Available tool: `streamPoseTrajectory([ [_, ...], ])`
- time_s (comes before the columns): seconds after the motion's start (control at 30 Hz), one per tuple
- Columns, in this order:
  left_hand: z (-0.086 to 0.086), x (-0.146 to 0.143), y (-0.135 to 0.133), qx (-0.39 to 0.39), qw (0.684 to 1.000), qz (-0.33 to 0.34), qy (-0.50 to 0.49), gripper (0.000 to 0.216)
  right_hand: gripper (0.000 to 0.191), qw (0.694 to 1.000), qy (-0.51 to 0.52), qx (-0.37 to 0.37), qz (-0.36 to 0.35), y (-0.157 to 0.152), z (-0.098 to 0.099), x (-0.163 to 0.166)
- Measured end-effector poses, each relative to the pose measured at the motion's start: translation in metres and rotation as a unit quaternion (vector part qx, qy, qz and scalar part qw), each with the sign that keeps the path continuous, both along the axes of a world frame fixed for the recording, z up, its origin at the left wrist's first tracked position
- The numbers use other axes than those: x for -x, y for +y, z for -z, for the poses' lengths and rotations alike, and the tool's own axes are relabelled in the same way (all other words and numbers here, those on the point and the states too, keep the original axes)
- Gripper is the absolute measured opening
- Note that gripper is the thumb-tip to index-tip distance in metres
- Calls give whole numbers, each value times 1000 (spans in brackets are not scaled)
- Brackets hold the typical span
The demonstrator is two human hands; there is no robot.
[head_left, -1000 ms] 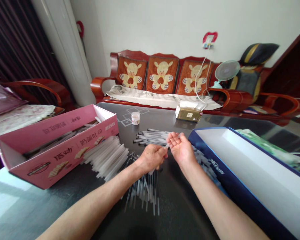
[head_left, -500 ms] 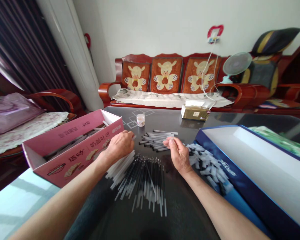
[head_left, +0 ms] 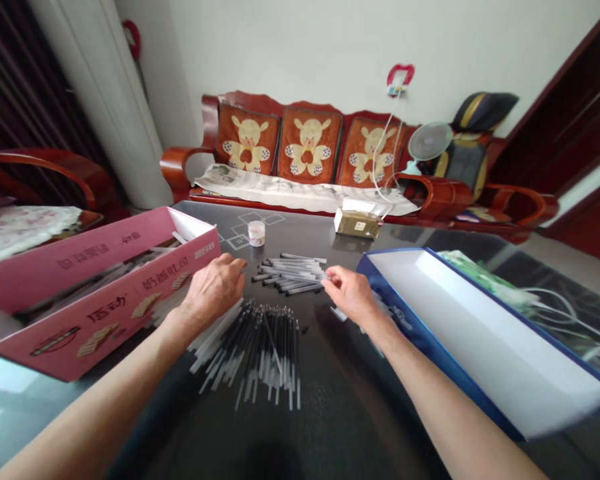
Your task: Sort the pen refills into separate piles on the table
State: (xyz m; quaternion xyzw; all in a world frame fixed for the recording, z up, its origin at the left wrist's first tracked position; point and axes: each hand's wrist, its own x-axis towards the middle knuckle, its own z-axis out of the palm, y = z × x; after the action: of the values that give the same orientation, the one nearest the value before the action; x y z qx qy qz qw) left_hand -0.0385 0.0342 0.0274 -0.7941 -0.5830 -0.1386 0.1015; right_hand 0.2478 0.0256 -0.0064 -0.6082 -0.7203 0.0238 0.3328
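My left hand (head_left: 216, 285) is closed, fingers curled, above the translucent white pen barrels (head_left: 211, 343) beside the pink box. Whatever its fingertips hold is hidden. To the right of the barrels, black ink refills (head_left: 273, 347) lie fanned out, tips pointing away from me. Farther back is a pile of clear pens with black ends (head_left: 294, 272). At that pile's right edge my right hand (head_left: 351, 292) is closed in a pinch; a small pale thing at its fingertips is too small to name. Small clear caps (head_left: 339, 313) lie under and beside this hand, mostly covered by it.
A pink box (head_left: 105, 303) with pens or similar sticks inside stands at left. On the right is an open blue box (head_left: 430, 353), white inside. Behind the pens are a small white tub (head_left: 257, 234) and a tissue box (head_left: 356, 224). A green packet (head_left: 480, 277) lies beyond the blue box.
The view has turned right, so the scene sits farther left. My right hand has shifted toward the blue box, covering more of the caps. My left hand stays near the barrels.
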Motion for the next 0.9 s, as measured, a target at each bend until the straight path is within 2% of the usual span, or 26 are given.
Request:
streamPoseTrajectory([
  [0.13,-1,-35,3,-15,997,31,-66,31,16,988,-141,7,56,-29,-13,-43],
  [0.27,4,-46,8,-35,993,11,-112,32,19,980,-184,44,70,-56,-5,-60],
  [0.5,15,-35,13,-18,993,-31,-112,31,15,957,-283,41,53,-66,2,-46],
  [0.73,18,-37,12,-1,993,-24,-114,32,15,965,-257,28,40,-68,4,-46],
  [0.9,23,-41,10,1,994,-3,-112,32,19,971,-240,4,23,-56,-2,-29],
])
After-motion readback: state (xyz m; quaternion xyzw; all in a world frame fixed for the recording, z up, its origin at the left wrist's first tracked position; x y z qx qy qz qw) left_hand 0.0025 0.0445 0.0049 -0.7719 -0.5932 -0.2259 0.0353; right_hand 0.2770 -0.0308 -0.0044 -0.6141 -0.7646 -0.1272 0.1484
